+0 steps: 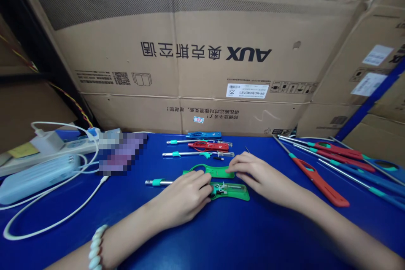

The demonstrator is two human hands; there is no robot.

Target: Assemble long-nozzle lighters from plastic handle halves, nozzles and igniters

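Observation:
A green long-necked lighter lies opened on the blue table: one shell half (234, 191) shows its inner parts, and its metal tube (158, 182) points left. The other green cover half (218, 172) lies just behind it. My left hand (185, 196) rests on the open half with fingers curled and pinched at its inner parts. My right hand (256, 171) lies over the right ends of both halves, fingers bent and touching the cover half.
Behind lie a red lighter (209, 146), a blue lighter (202, 135) and a bare tube (190, 154). Several red and blue lighters (322, 179) lie at the right. At the left are a power strip (63, 145), a power bank (34, 177) and white cables. Cardboard boxes (190, 50) wall the back.

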